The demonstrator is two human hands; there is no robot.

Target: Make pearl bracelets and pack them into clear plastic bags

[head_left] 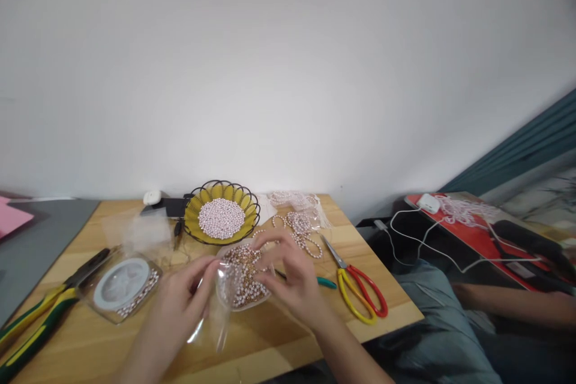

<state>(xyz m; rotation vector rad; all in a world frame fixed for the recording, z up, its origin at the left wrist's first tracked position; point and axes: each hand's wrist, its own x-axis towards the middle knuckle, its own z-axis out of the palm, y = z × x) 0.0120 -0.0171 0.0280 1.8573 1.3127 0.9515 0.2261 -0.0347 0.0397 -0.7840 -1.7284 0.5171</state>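
A clear plastic bag (221, 312) hangs from my left hand (182, 291), pinched between thumb and fingers. Its upper part overlaps the left side of a white bowl (252, 305) that holds small pink and gold beads (245, 279). Over the bowl's right side is my right hand (294, 273), fingers curved and apart with nothing visible between them. Whether its fingertips touch the beads I cannot tell. Behind the bowl stands a yellow basket (192, 216) with a black wire rim, holding many pale pink beads (222, 218).
Scissors (355, 288) with red and yellow handles lie at the right. Bead strands (301, 225) are at the back. On the left are pliers (54, 303) and a clear case (121, 288). Another person's arm (517, 306) shows at far right, near a white cable (454, 261).
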